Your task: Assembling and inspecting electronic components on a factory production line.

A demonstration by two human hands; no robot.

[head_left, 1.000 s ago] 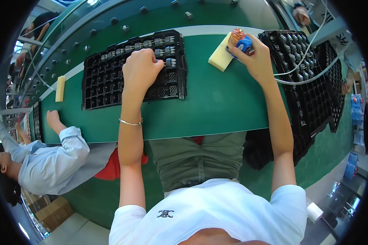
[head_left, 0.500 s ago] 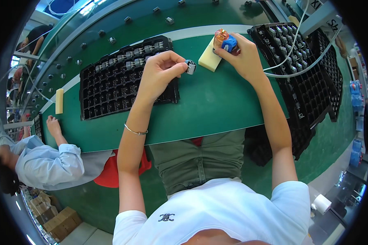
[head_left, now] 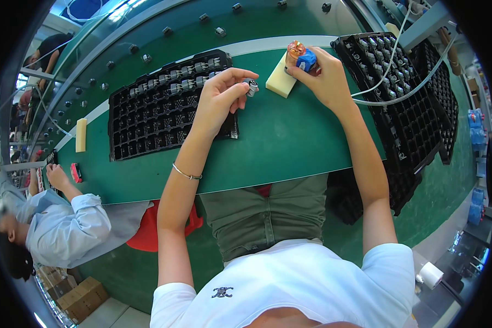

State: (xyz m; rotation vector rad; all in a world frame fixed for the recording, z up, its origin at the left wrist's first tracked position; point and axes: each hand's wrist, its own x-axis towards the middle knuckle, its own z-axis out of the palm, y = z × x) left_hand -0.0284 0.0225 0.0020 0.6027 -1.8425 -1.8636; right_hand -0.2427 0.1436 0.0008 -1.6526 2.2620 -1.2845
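My left hand (head_left: 220,101) pinches a small silver cylindrical metal part (head_left: 251,87) between thumb and fingertips, above the green table. In my right hand (head_left: 323,76) is a small object with a blue body and a see-through orange end (head_left: 302,56); my fingers hide part of it. A pale yellow foam block (head_left: 281,81) lies on the table just below and left of that object. Behind my left hand sits a black compartment tray (head_left: 147,117), with several silver-grey parts (head_left: 183,86) in its far rows and bare pockets in its nearer ones.
Black trays with many metal parts (head_left: 396,115) are stacked at the right, crossed by a pale hose (head_left: 382,102). Beyond the table, small parts stand spaced along a green belt (head_left: 257,22). At left are a co-worker's hand (head_left: 57,176), a red object (head_left: 76,173) and another foam block (head_left: 81,135).
My left hand has turned slightly and the metal part is tilted differently. Parts on the belt have shifted left. The co-worker's hand has moved left, and a red object now shows beside it.
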